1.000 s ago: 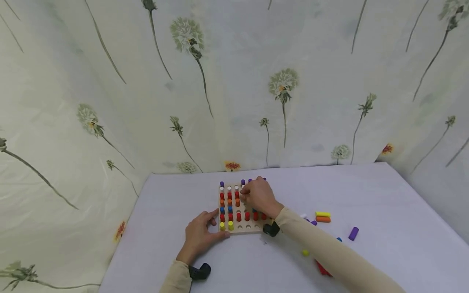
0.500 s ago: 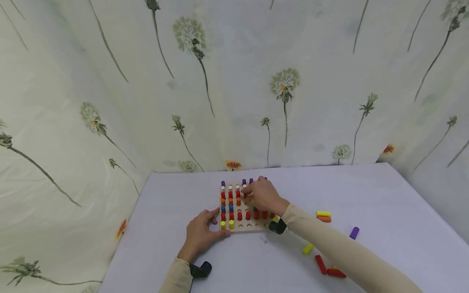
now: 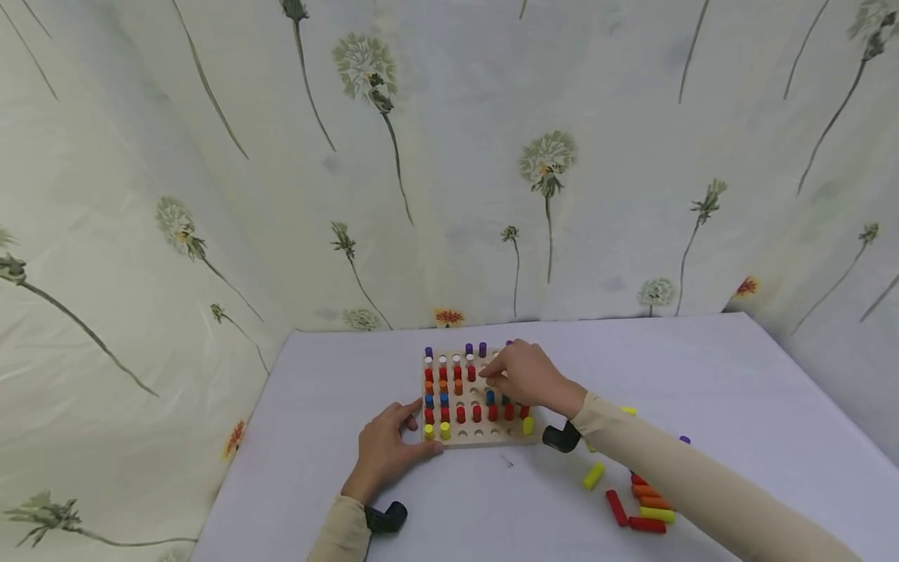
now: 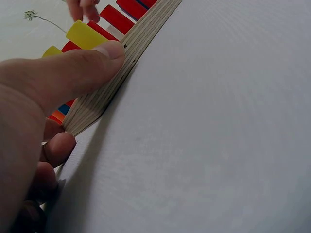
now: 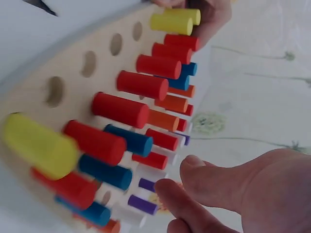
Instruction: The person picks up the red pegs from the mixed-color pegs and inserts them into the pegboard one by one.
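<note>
A wooden pegboard (image 3: 477, 442) stands on the table with rows of purple, white, red, orange, blue and yellow pegs upright in its holes. My left hand (image 3: 385, 449) holds its near left corner, thumb on the front edge and fingers at the left side; the left wrist view shows the thumb right below a yellow peg (image 4: 86, 35). Over the right part of the board is my right hand (image 3: 530, 376), just right of a standing red peg (image 3: 471, 374). In the right wrist view its thumb (image 5: 209, 174) and index finger are apart, with nothing between them.
Right of the board, loose pegs lie on the white table: a yellow peg (image 3: 594, 476), a red peg (image 3: 616, 508) and a small pile with an orange peg (image 3: 646, 492). The right sleeve (image 3: 674, 460) covers part of that side. A flowered curtain hangs behind.
The right hand has drawn off to the right from the red peg, which now stands uncovered in the third row. Its forearm shifted right too. The left hand stays at the corner.
</note>
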Demonstrator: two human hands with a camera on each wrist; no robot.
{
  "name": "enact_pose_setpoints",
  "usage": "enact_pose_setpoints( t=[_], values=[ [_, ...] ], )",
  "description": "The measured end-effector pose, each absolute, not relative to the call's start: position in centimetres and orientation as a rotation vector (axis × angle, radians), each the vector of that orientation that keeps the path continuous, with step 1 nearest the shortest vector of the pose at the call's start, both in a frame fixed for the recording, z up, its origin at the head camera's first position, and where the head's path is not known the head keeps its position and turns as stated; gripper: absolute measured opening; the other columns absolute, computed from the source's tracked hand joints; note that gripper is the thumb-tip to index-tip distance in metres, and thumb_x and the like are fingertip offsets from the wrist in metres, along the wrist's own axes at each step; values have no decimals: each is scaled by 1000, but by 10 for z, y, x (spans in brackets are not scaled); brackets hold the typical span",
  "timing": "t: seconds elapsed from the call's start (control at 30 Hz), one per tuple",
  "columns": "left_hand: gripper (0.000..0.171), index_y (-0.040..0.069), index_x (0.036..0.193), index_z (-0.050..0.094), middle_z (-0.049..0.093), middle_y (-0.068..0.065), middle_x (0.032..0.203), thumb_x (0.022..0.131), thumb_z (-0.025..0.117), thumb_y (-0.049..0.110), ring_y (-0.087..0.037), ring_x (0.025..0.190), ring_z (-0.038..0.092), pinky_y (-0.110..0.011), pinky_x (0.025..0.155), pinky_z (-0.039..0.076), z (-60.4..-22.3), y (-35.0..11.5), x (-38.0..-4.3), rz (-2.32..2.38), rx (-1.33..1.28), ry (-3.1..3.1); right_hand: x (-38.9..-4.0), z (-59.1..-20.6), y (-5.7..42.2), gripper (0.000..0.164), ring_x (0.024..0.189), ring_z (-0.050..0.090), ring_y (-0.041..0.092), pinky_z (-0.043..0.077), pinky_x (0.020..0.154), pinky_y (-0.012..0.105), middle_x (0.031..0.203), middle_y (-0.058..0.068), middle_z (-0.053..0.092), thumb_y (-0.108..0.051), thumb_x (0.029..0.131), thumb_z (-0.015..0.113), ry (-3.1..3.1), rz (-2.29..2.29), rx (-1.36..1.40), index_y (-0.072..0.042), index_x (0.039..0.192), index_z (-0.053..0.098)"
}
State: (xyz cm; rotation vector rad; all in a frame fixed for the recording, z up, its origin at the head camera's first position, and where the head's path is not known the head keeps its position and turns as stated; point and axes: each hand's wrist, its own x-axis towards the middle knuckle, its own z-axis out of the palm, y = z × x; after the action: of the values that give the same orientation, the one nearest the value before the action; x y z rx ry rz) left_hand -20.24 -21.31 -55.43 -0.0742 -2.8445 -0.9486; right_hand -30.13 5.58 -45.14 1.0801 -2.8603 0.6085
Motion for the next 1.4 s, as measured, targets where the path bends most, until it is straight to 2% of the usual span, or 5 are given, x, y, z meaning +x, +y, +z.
enact_pose_setpoints(
  t=[0.2,0.63,0.97,1.2,1.4],
  values=[
    [85,17,142,69,58,13,87,73,91,61,-5,71,43,-24,64,32,-556,-212,-202,-924,-81,-2837,-285,-445,89,11,83,55,16,41,72,32,93,0,82,-11,92,82,-2903,585,1108,-10,101,87],
    [86,15,142,69,57,13,87,73,91,61,-5,71,42,-24,65,32,-557,-213,-203,-936,-97,-2822,-249,-440,148,2,81,51,11,40,70,28,83,-13,77,-17,87,88,-2994,550,1096,-18,88,87],
    [86,16,143,69,57,13,88,73,91,61,-6,72,43,-24,66,32,-557,-212,-202,-923,-79,-2838,-223,-460,185,22,72,48,8,42,64,26,66,-17,60,-31,79,95,-3153,532,927,-26,70,75],
    [86,16,142,69,58,13,88,73,91,61,-6,72,44,-24,66,33,-556,-213,-201,-921,-89,-2821,-209,-478,200,34,59,50,10,39,57,25,60,-11,56,-44,78,93,-3300,505,698,-25,66,68],
    [86,16,142,70,57,13,88,72,92,61,-5,71,43,-24,66,32,-559,-213,-202,-907,-102,-2815,-200,-491,207,40,58,50,9,35,56,24,59,-11,55,-52,75,93,-3305,566,680,-26,67,64]
  ],
)
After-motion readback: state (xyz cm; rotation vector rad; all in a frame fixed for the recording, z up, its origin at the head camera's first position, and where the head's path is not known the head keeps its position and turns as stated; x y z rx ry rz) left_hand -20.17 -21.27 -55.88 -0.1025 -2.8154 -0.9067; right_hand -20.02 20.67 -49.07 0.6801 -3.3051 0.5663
